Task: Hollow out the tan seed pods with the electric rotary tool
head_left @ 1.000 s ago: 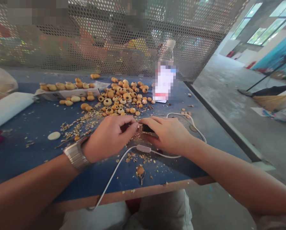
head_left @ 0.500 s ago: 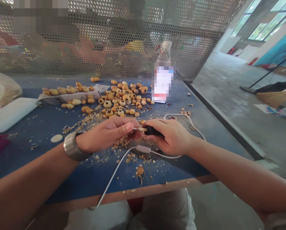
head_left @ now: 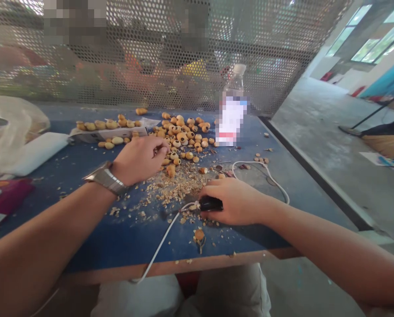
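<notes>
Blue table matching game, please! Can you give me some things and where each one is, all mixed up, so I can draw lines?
Things:
1. metal wristwatch
2. black handheld tool
3. plastic bottle
4. white cord

Places:
A. gripped in the right hand
B. upright at the far side of the blue table
C. lying on the table, running toward its near edge
D. around the wrist of the left hand

Pairs: 1-D, 2-A, 3-B, 4-C

Drilled beads (head_left: 180, 140) on the workbench (head_left: 124, 251), bottle (head_left: 235, 86) just right, perforated screen (head_left: 276, 79) behind.
</notes>
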Demonstrator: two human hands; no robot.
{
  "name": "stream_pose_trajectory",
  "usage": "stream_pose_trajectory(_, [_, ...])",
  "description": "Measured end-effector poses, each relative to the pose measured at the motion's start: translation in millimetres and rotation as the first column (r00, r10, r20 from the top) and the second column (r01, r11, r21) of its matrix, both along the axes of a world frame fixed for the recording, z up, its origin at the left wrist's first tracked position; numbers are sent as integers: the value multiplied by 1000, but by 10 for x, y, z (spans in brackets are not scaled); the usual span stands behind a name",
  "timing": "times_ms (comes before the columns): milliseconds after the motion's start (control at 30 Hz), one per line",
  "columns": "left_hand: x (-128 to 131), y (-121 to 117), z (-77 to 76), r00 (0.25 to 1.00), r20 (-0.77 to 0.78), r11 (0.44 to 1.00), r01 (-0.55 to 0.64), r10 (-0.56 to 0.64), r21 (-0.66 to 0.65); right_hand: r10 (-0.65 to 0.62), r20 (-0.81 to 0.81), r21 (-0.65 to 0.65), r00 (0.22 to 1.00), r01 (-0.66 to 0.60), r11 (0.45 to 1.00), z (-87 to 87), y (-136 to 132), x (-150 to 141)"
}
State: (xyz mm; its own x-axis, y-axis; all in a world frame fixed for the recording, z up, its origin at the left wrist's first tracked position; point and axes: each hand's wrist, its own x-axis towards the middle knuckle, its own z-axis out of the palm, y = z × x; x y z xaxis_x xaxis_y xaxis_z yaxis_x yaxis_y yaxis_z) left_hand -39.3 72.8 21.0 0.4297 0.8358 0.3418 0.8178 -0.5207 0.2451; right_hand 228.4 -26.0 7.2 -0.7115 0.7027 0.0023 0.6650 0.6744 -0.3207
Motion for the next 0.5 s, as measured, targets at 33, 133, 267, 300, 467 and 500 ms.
stream_pose_trajectory(33, [-11, 12, -1, 1000, -29, 1000, 9, -9, -5, 3, 5, -5, 1000, -3, 1000, -5, -2, -3])
stream_pose_trajectory(133, [-32, 2, 16, 996, -57, 998, 61, -62, -17, 12, 9, -16, 1000, -12, 1000, -8, -10, -2])
stream_pose_trajectory(267, [-77, -12, 54, 913, -88, 911, 384, -399, -153, -12, -11, 7, 1000, 12, 1000, -5, -19, -5])
stream_pose_trajectory(300, [-91, -1, 55, 878, -86, 873, 450, -471, -185, -19, -16, 11, 1000, 19, 1000, -6, -19, -8])
stream_pose_trajectory(467, [-129, 95, 4, 842, -93, 838, 508, -532, -197, -21, -6, 15, 1000, 21, 1000, -7, -19, -14])
stream_pose_trajectory(500, [-128, 105, -5, 840, -89, 838, 514, -535, -184, -21, -8, 8, 1000, 21, 1000, -6, -19, -11])
